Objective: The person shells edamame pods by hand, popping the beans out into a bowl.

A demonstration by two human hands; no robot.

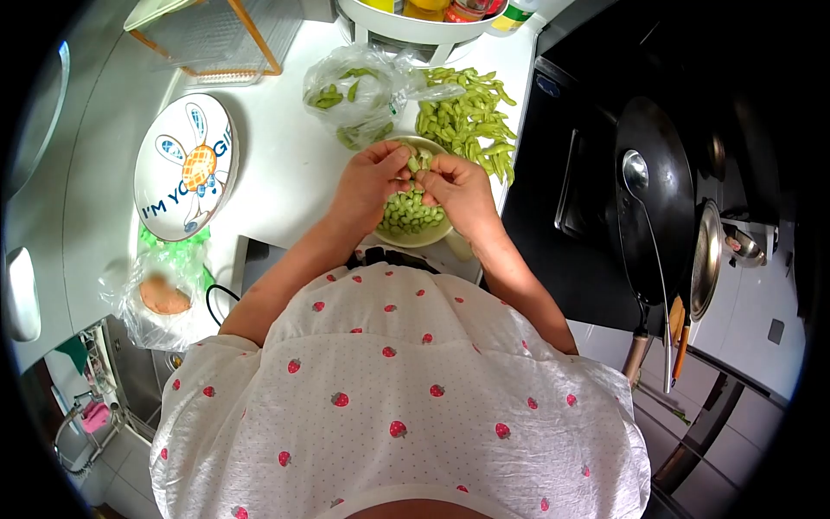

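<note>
Both hands meet over a pale bowl (pixel 443 232) that holds many shelled green soybeans (pixel 410 214). Between the fingertips is a green edamame pod (pixel 421 161), gripped from both sides. My left hand (pixel 377 179) pinches it from the left, with the fingers curled. From the other side my right hand (pixel 460 190) closes thumb and fingers on the same pod. Behind the hands, a heap of whole edamame pods (pixel 467 119) lies on the white counter. Beside the heap sits a clear plastic bag (pixel 354 86) with a few pods in it.
At the left stands a white plate (pixel 187 169) with a rabbit drawing, above a plastic bag (pixel 160 294) holding something brownish. A round rack (pixel 415 24) with bottles is at the back. On the right, a black wok (pixel 654 208) with a ladle (pixel 636 173) rests on the dark stove.
</note>
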